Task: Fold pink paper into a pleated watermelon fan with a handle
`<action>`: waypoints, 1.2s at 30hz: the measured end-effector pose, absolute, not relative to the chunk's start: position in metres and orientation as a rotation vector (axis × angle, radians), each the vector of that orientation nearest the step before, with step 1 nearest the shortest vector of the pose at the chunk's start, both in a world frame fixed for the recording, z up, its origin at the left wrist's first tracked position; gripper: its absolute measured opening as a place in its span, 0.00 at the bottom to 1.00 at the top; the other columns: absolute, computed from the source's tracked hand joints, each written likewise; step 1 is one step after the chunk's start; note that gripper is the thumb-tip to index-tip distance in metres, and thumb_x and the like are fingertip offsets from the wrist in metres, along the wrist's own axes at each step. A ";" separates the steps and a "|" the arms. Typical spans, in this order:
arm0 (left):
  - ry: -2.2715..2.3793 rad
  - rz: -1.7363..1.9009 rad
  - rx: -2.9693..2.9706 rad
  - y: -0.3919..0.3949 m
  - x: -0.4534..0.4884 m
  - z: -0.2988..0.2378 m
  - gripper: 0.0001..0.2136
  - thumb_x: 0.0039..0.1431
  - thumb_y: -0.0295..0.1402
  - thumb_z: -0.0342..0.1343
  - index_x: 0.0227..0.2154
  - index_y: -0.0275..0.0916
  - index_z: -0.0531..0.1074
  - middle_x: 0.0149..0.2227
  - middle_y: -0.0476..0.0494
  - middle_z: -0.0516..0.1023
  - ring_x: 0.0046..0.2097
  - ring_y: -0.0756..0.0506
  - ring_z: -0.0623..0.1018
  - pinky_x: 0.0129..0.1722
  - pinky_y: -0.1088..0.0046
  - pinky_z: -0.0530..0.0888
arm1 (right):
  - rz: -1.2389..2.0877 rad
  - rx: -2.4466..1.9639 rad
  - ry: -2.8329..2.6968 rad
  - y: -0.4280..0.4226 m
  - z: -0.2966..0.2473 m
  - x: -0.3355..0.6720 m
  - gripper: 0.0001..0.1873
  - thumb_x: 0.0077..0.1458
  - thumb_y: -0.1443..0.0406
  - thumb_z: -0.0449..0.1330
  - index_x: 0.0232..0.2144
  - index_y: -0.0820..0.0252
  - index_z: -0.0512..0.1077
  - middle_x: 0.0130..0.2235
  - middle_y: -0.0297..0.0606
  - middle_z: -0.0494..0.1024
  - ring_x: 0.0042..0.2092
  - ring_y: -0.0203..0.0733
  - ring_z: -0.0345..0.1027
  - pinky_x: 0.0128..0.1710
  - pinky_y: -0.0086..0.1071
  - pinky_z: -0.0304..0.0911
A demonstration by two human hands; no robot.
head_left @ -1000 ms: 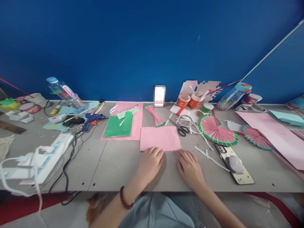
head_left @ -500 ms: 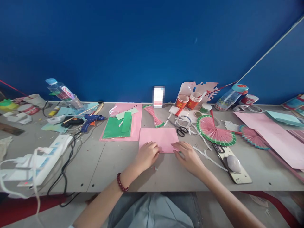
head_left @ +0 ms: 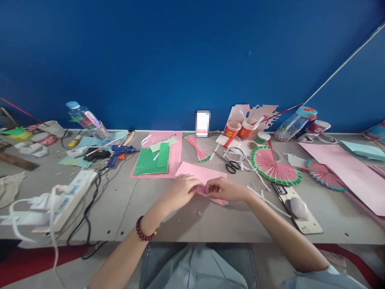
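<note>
A pink paper sheet lies on the grey table right in front of me, turned at a slight angle. My left hand and my right hand meet at its near edge, each with the fingers pinched on the paper. The edge between the two hands is lifted off the table. A beaded bracelet sits on my left wrist.
Beside the sheet are green paper on pink paper, black scissors, a watermelon paper fan, a phone, red paper cups, a blue glue gun, a white power strip and large pink sheets.
Both hands went from lying flat at the sheet's near corners to pinching its near edge close together. The sheet has turned slightly and its edge has lifted.
</note>
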State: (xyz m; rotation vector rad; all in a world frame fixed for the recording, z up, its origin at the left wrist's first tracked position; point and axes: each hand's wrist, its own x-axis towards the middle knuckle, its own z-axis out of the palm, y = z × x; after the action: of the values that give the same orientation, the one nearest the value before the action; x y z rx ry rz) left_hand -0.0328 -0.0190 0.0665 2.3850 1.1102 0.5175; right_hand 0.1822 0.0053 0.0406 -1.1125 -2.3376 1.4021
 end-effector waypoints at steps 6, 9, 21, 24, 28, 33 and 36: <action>1.658 1.179 2.111 -0.037 -0.041 0.060 0.08 0.59 0.36 0.49 0.36 0.39 0.69 0.35 0.44 0.74 0.39 0.46 0.72 0.41 0.71 0.68 | 1.650 -1.185 -1.964 -0.001 0.034 0.177 0.12 0.49 0.57 0.59 0.27 0.60 0.69 0.24 0.29 0.69 0.25 0.31 0.59 0.25 0.26 0.55; 1.686 0.907 1.794 -0.050 -0.042 0.048 0.14 0.60 0.43 0.46 0.30 0.39 0.70 0.25 0.50 0.72 0.26 0.50 0.70 0.28 0.75 0.66 | 1.811 -1.171 -1.661 -0.011 0.035 0.169 0.14 0.48 0.55 0.61 0.27 0.61 0.67 0.21 0.27 0.66 0.23 0.30 0.59 0.24 0.26 0.57; 1.267 0.902 1.404 -0.025 -0.038 0.052 0.18 0.56 0.48 0.46 0.22 0.37 0.62 0.22 0.51 0.63 0.29 0.49 0.66 0.31 0.73 0.68 | 0.927 -1.297 -1.778 -0.017 0.056 0.155 0.09 0.53 0.60 0.55 0.27 0.58 0.68 0.28 0.34 0.72 0.28 0.34 0.61 0.30 0.30 0.58; 1.158 0.785 1.431 -0.011 -0.047 0.068 0.19 0.56 0.47 0.48 0.19 0.38 0.59 0.21 0.52 0.59 0.26 0.51 0.63 0.27 0.75 0.65 | 0.584 -1.288 -1.733 0.001 0.078 0.178 0.09 0.52 0.59 0.55 0.33 0.59 0.69 0.36 0.38 0.73 0.36 0.39 0.64 0.37 0.33 0.60; 1.058 0.449 1.538 0.010 -0.056 0.077 0.20 0.55 0.50 0.48 0.19 0.39 0.58 0.20 0.53 0.57 0.23 0.52 0.59 0.23 0.76 0.59 | 0.812 -1.303 -1.699 0.024 0.092 0.196 0.17 0.55 0.55 0.53 0.43 0.57 0.69 0.45 0.39 0.73 0.44 0.42 0.66 0.42 0.34 0.60; 0.919 0.226 1.623 0.029 -0.050 0.064 0.20 0.52 0.51 0.52 0.19 0.38 0.64 0.19 0.53 0.61 0.22 0.52 0.61 0.23 0.76 0.58 | 1.364 -1.385 -1.611 0.037 0.063 0.195 0.24 0.51 0.46 0.55 0.35 0.61 0.73 0.30 0.36 0.74 0.30 0.36 0.65 0.29 0.29 0.58; 0.917 0.230 1.678 0.033 -0.047 0.055 0.20 0.52 0.50 0.53 0.19 0.37 0.68 0.18 0.52 0.62 0.21 0.52 0.60 0.22 0.76 0.57 | 1.540 -1.348 -1.481 0.039 0.041 0.195 0.23 0.44 0.47 0.61 0.28 0.62 0.71 0.23 0.31 0.69 0.24 0.32 0.60 0.23 0.27 0.53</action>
State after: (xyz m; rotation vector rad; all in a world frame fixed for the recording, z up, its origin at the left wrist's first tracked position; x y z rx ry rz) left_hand -0.0471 0.0333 0.0551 1.6782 0.9167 0.2303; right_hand 0.1948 0.0385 0.0406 -1.3479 -1.4813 1.5397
